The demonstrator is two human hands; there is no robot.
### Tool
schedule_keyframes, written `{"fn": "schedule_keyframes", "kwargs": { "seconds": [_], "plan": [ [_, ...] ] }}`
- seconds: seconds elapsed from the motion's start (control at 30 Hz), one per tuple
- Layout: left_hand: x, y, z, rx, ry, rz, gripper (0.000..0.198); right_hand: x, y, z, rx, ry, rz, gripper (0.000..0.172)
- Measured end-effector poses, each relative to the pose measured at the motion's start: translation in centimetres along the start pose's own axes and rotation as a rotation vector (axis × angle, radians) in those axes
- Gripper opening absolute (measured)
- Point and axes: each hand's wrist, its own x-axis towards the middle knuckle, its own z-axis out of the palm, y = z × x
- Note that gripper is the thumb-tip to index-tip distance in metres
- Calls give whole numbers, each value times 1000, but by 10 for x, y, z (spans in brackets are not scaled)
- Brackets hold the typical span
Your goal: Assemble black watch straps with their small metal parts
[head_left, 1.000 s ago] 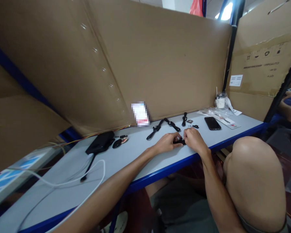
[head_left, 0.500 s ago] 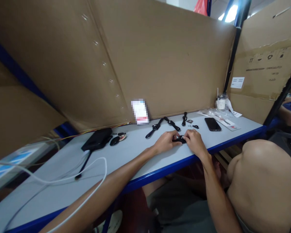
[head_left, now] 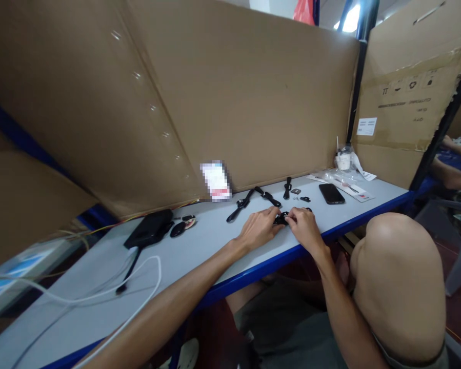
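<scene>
Here, right of the frame's centre, the left hand [head_left: 258, 229] and right hand [head_left: 304, 227] both pinch a small black part [head_left: 281, 219], probably a strap piece, above the grey surface [head_left: 199, 246].

1. A long pale grey table [head_left: 199, 246] with a blue front edge runs across a work bay.
2. Tall brown cardboard sheets [head_left: 234, 97] stand along the back of the table as a wall, angled on the left.
3. A black upright post [head_left: 354, 87] divides this bay from a printed cardboard box [head_left: 403, 102] on the right.
4. A bright ceiling light [head_left: 351, 18] shows above the cardboard, beside a strip of red plastic [head_left: 302, 10].
5. The floor at lower right reads dark reddish brown.
</scene>
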Motion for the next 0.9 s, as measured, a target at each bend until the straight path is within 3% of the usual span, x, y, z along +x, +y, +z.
{"fn": "schedule_keyframes", "kwargs": {
  "seconds": [0.4,0.67,0.9],
  "plan": [
    [-3,20,-2,220,-77,-95,40,-6,-21,-5,-171,-157,136,28],
    [-3,13,-1,246,-59,-90,31,-3,-24,-3,-92,-132,181,26],
    [-4,13,-1,223,32,-90,27,-5,-22,0,-14,-80,181,24]
  ]
}}
